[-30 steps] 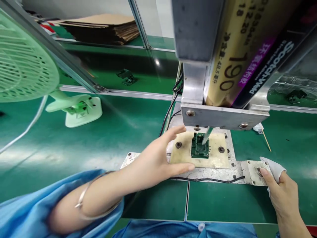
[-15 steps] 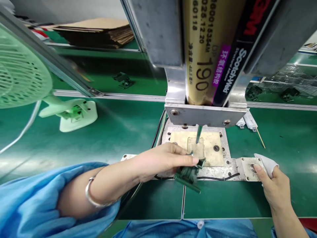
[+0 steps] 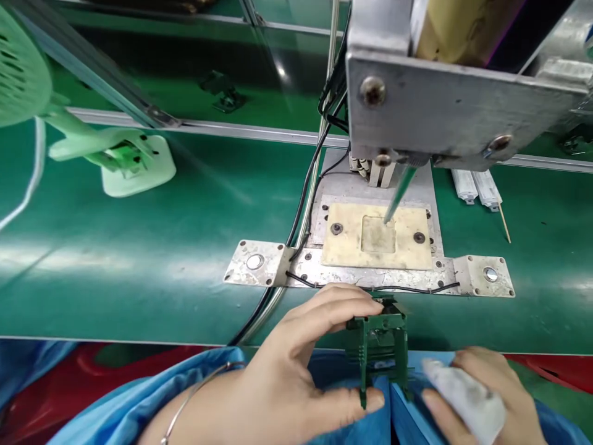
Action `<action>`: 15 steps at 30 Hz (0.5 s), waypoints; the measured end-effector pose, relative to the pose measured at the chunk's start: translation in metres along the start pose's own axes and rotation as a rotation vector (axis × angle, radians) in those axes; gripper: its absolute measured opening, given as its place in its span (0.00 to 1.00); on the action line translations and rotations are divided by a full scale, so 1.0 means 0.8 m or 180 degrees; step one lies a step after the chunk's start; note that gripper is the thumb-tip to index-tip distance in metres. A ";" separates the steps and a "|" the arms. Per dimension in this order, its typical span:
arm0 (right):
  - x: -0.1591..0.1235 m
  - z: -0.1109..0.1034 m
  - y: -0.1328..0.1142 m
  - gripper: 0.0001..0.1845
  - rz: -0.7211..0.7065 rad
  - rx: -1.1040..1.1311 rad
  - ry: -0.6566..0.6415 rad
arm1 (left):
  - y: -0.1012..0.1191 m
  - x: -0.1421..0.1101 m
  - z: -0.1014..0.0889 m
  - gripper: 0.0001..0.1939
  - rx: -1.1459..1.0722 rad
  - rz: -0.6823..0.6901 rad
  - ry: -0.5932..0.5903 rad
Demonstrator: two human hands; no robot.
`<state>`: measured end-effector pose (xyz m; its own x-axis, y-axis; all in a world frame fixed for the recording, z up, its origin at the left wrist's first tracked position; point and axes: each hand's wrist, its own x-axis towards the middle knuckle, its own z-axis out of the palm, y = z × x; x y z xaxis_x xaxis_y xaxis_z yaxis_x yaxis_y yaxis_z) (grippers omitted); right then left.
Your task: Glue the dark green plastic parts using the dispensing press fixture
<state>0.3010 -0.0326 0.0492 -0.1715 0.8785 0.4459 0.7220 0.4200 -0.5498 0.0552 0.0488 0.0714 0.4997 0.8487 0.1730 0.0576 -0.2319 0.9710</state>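
Green part in left hand — fixture plate beyond.

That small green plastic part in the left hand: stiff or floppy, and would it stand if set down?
The green part looks rigid: its thin posts stay straight in the left hand. Probably light, being pinched by fingertips alone. Its narrow legs suggest it could tip easily.

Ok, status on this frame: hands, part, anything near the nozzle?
Left hand grips green plastic part by its frame. Right hand holds white cloth beside it. Fixture pocket bare under dispensing nozzle.
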 end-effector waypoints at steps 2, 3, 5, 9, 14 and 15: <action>0.013 0.009 -0.017 0.11 0.0049 0.0255 -0.0269 | 0.004 0.002 0.001 0.34 0.0076 0.0212 -0.0166; 0.017 0.014 -0.022 0.12 0.0043 0.0291 -0.0316 | 0.006 0.004 0.002 0.35 0.0108 0.0272 -0.0225; 0.018 0.024 -0.027 0.14 -0.0139 0.0267 -0.0414 | 0.010 0.005 0.001 0.36 0.0132 0.0331 -0.0293; 0.014 0.034 -0.021 0.15 -0.0501 0.0345 -0.0270 | 0.012 0.005 0.003 0.37 0.0004 0.0437 -0.0258; 0.035 0.026 -0.015 0.18 -0.0473 0.0323 -0.0216 | 0.003 0.000 0.008 0.36 -0.0148 0.0388 -0.0181; 0.040 0.024 -0.015 0.18 -0.0457 0.0344 -0.0257 | 0.002 -0.001 0.008 0.36 -0.0159 0.0383 -0.0177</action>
<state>0.2741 -0.0049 0.0566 -0.3240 0.8214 0.4695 0.6109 0.5605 -0.5591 0.0608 0.0450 0.0715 0.5477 0.7882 0.2807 -0.0480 -0.3054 0.9510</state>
